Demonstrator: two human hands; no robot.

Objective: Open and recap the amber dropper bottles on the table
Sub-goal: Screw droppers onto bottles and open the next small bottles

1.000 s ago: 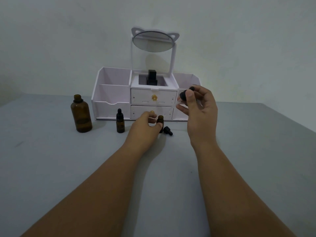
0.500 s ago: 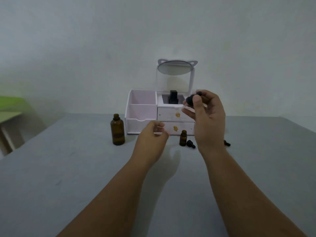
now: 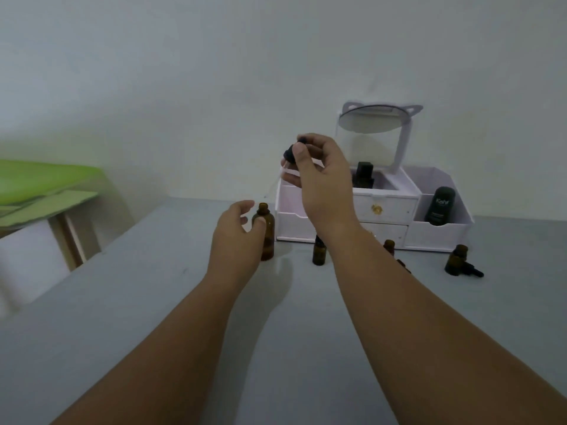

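Amber dropper bottle [image 3: 268,240], seen from the head camera, stood uncapped on the surface [image 3: 153,286], left of the white organizer [image 3: 389,210]. Your left hand [image 3: 234,234] curled round it, thumb on its shoulder. Up and to the right, your right hand [image 3: 319,179] pinched the dropper cap [image 3: 289,154]. Its glass pipette [image 3: 273,182] slanted down-left, tip just above the neck.

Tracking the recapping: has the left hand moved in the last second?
Yes. The left hand went left, from the open small bottle before the white organizer to the large amber bottle off its left end.
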